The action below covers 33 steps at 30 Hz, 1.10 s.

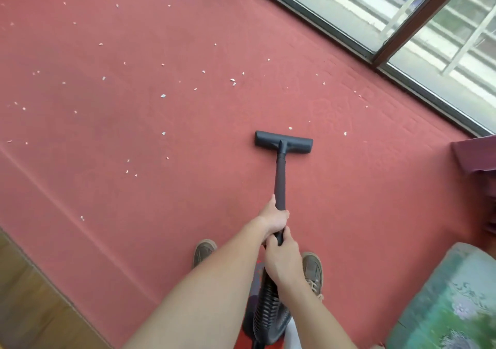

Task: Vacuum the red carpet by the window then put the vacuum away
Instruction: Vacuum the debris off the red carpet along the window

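L hand & R hand both curl round vacuum wand, floor head flat on red carpet, paper bits scattered ahead/left, window upper rt, green cushion & maroon cloth crowding rt.

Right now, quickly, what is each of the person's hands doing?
Left hand: curled around the black vacuum wand, holding it.
Right hand: gripping the same wand's near end, just behind the left.
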Available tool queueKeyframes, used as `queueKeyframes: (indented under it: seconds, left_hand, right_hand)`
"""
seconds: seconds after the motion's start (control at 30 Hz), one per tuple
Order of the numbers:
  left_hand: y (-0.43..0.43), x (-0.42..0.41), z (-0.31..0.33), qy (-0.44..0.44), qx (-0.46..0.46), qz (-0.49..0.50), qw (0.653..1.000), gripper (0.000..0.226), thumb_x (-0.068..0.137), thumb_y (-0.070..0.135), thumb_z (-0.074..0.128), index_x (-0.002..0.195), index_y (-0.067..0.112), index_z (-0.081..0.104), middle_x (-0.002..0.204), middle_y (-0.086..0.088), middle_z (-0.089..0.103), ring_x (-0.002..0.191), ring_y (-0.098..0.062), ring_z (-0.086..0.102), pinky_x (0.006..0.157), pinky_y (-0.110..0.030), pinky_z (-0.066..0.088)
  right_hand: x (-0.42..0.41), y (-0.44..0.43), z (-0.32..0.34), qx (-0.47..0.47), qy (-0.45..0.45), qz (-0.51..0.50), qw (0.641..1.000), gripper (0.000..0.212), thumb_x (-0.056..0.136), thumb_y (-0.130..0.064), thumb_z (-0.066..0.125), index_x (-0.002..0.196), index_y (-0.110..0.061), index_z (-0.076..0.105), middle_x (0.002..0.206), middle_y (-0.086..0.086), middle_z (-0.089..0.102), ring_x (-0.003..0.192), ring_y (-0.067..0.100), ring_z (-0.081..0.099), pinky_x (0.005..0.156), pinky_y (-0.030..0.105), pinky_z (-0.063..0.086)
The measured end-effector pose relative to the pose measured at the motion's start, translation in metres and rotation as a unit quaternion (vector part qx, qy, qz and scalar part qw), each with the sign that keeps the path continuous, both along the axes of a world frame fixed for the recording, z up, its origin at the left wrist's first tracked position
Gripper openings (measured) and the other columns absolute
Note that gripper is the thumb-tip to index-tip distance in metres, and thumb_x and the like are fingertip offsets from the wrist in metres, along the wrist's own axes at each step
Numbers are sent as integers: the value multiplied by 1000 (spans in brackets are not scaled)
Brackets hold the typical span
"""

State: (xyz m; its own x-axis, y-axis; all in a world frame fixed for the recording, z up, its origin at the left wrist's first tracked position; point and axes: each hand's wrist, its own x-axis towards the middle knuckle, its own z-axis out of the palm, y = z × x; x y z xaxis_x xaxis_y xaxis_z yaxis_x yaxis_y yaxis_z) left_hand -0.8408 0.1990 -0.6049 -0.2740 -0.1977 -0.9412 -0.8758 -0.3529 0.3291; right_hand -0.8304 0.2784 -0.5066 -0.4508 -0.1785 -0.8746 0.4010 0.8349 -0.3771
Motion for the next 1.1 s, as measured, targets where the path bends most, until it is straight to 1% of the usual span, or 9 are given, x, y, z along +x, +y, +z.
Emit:
queueKeyframes:
  seconds: [0.1,0.23,0.33,0.5,0.63,0.73,0.83,1.0,1.1]
  left_hand:
    - [17,-7,3,-8,4,5,1000,72,97,19,50,159,27,15,137,-12,55,117,-33,60,93,-36,49]
    - [-12,-52,-15,17,-58,-32,998,56,96,16,52,150,16,36,136,-16,56,110,-30,60,99,-38,49]
    - [-36,-91,-26,19,-93,-68,993,47,95,16,55,140,9,44,131,-18,59,111,-31,61,96,-38,50]
    - [-7,-98,-25,7,-93,-80,992,53,95,17,54,145,12,39,133,-17,58,113,-32,62,95,-39,52]
    - [62,-83,-6,19,-58,-142,988,57,96,20,55,149,18,37,131,-14,58,96,-26,56,83,-32,46]
    - [105,-89,-1,20,-37,-164,986,62,98,22,54,155,20,29,137,-11,55,110,-28,57,93,-31,46]
    - [118,-114,-5,8,-41,-160,986,63,98,23,52,155,19,27,141,-11,52,113,-29,57,88,-30,43]
    - [85,-187,-23,29,-110,-191,975,53,96,26,57,145,10,43,138,-13,56,122,-30,56,103,-35,44]
    - [76,-207,-25,31,-132,-186,973,46,96,26,59,138,8,50,134,-14,59,121,-31,57,102,-37,46]
  right_hand:
    - [-5,16,-2,-5,-1,-30,1000,37,99,-19,41,134,-21,53,86,1,72,55,9,67,50,22,48]
    - [-41,-7,-34,-16,17,-34,999,54,86,-31,40,139,-26,49,107,6,71,93,33,70,80,43,58]
    - [-78,-28,-47,-43,-8,-80,996,42,93,-20,41,134,-19,51,106,9,68,70,28,68,54,26,54]
    - [-86,1,-35,-43,-23,-100,994,41,97,-16,39,136,-19,50,101,6,66,53,16,60,40,17,43]
    - [-64,65,-23,-18,4,-105,994,42,98,-23,39,139,-24,47,97,2,68,74,26,64,60,31,48]
    - [-64,104,-20,-16,-6,-156,988,35,99,-19,39,132,-25,51,80,1,64,51,14,55,48,24,38]
    - [-87,117,-29,-34,-6,-166,986,33,97,-18,40,126,-23,54,74,4,62,46,16,53,52,32,46]
    - [-160,86,-49,-65,-28,-224,972,35,98,-16,38,130,-18,52,93,12,62,38,19,58,42,27,49]
    - [-180,78,-49,-76,-54,-237,967,37,98,-17,38,132,-20,50,96,11,63,45,25,62,46,36,55]
